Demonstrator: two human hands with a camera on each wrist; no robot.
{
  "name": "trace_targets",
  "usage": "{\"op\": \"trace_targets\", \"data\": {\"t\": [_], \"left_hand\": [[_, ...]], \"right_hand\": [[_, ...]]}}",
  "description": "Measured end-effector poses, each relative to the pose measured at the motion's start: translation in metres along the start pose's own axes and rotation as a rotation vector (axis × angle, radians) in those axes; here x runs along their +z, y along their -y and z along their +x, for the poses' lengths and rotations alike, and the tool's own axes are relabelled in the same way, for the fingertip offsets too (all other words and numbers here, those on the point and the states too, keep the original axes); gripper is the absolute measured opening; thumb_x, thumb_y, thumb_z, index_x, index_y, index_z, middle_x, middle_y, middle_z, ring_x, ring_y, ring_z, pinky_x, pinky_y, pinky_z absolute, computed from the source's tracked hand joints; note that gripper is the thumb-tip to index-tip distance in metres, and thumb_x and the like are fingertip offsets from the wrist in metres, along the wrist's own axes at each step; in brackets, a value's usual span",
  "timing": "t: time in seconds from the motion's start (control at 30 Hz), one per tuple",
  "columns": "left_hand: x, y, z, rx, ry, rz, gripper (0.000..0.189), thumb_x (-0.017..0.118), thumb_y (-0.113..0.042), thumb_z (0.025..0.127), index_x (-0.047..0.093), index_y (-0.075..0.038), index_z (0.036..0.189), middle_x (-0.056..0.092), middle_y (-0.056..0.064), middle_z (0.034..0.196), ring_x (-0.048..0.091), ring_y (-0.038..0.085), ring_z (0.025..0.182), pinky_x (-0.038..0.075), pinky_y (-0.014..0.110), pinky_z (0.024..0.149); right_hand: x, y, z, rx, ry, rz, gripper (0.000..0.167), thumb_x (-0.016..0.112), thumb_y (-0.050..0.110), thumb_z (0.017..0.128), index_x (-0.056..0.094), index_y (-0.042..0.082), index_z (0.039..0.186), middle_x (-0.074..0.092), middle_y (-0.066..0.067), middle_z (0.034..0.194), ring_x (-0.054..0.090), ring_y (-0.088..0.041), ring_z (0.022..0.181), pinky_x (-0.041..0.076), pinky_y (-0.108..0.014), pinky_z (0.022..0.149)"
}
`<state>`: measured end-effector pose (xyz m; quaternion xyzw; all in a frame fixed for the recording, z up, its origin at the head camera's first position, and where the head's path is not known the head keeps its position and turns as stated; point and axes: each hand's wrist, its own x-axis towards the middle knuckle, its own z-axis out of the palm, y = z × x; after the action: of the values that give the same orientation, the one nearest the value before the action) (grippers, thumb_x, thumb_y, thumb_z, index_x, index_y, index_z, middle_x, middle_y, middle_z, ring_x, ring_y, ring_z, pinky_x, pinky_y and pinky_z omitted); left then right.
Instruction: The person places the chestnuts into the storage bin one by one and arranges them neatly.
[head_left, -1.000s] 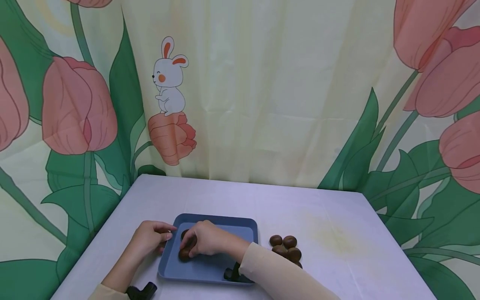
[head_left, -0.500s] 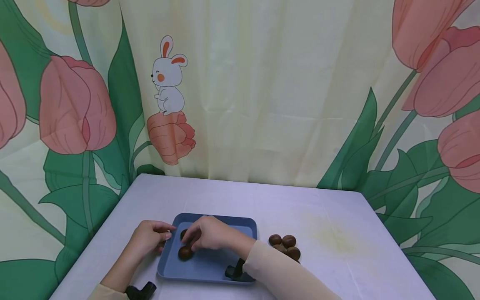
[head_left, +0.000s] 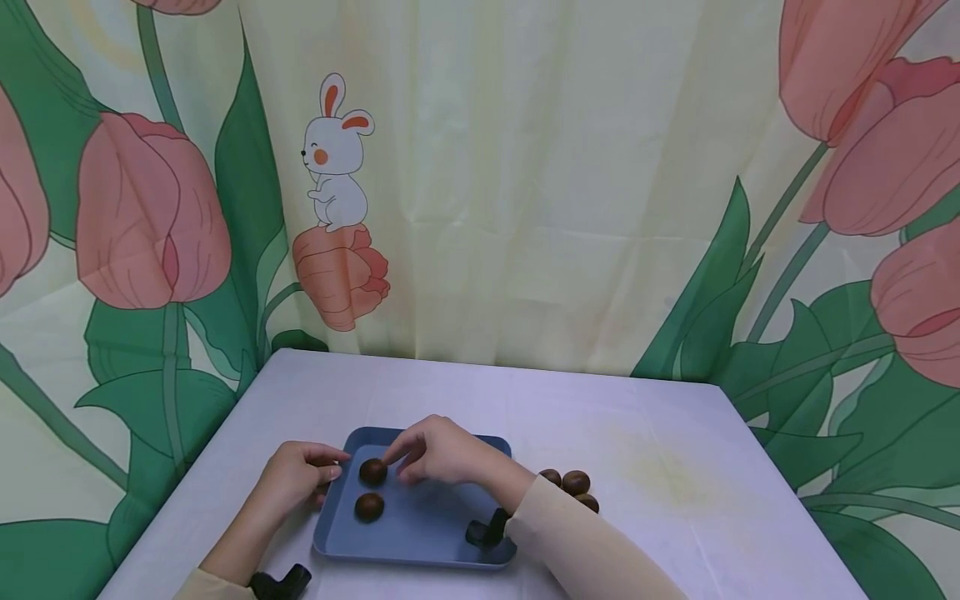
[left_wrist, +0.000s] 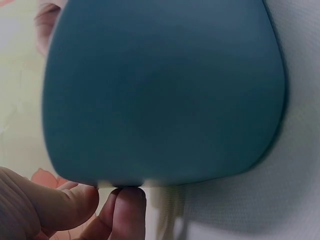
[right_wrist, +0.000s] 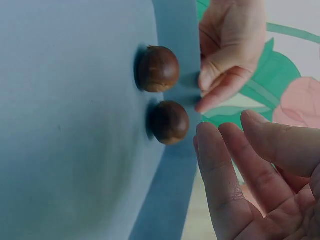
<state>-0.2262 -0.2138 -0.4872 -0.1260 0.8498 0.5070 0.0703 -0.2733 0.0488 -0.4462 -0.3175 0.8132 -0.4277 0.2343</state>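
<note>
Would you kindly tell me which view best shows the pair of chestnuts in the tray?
The right wrist view: both chestnuts look large and unobstructed. The head view shows both, smaller; the left wrist, neither.

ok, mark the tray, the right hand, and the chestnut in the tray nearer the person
Tray (head_left: 416, 527): head view, bare floor.
Right hand (head_left: 444, 452): head view, back of the hand.
Nearer chestnut (head_left: 369, 507): head view, middle of its top.

Right hand (head_left: 446, 450), fingers (right_wrist: 222, 185) loosely parted, points across toward the left hand (head_left: 295, 472)
</note>
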Motion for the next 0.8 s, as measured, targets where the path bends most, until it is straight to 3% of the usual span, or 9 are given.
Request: {"op": "trace_targets", "data": {"t": [0.23,0.63,0.8], "left_hand": [[0.000,0.001,0.000,0.004,-0.002,0.005,0.024,0.072,0.003,0.096,0.082,-0.004,0.117,0.076,0.018,0.117,0.063,0.021,0.082,0.057,0.034,0.063],[0.001,0.002,0.000,0.012,0.000,-0.004,0.024,0.071,0.003,0.097,0.081,-0.003,0.118,0.077,0.016,0.113,0.063,0.021,0.076,0.057,0.034,0.061],[0.001,0.002,0.000,0.011,-0.001,-0.001,0.024,0.071,0.003,0.097,0.081,-0.003,0.118,0.076,0.016,0.114,0.063,0.021,0.077,0.057,0.034,0.062]], "right_hand": [[-0.012,-0.001,-0.013,0.018,-0.037,0.050,0.028,0.081,0.000,0.093,0.083,0.011,0.119,0.082,-0.013,0.115,0.078,-0.007,0.096,0.063,-0.025,0.083],[-0.033,-0.009,-0.041,0.030,-0.096,0.067,0.029,0.081,0.004,0.094,0.084,0.024,0.114,0.082,-0.012,0.116,0.078,-0.012,0.098,0.065,-0.031,0.086],[-0.042,-0.012,-0.053,0.044,-0.114,0.103,0.029,0.079,0.001,0.094,0.083,0.017,0.118,0.080,-0.017,0.118,0.077,-0.015,0.097,0.066,-0.034,0.086]]}}
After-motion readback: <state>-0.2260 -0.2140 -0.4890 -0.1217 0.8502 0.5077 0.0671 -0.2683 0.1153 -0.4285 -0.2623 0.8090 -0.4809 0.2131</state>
